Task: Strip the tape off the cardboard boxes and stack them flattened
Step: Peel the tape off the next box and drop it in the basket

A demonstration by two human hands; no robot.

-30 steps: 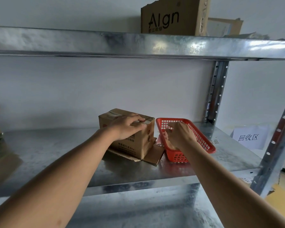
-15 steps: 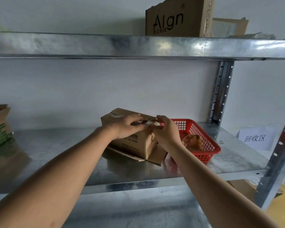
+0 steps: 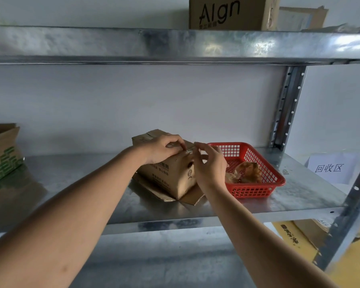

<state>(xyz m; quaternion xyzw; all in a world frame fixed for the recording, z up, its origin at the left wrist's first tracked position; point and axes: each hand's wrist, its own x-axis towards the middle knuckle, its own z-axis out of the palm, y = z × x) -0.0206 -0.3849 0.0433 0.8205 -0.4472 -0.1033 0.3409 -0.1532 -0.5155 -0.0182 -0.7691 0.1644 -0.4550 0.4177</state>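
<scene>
Cardboard box [image 3: 170, 175] on a metal shelf [image 3: 299, 194], just beside a red basket [image 3: 258, 190] (crumpled wad inside). Left hand [image 3: 162, 148] holds the box top, fingers bent; right hand [image 3: 210, 165] pinches tape [image 3: 189, 151] at the top edge.

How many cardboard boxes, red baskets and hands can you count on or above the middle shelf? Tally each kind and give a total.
Cardboard boxes: 2 (taped box, green-printed box)
Red basket: 1
Hands: 2 (left hand, right hand)
Total: 5
</scene>
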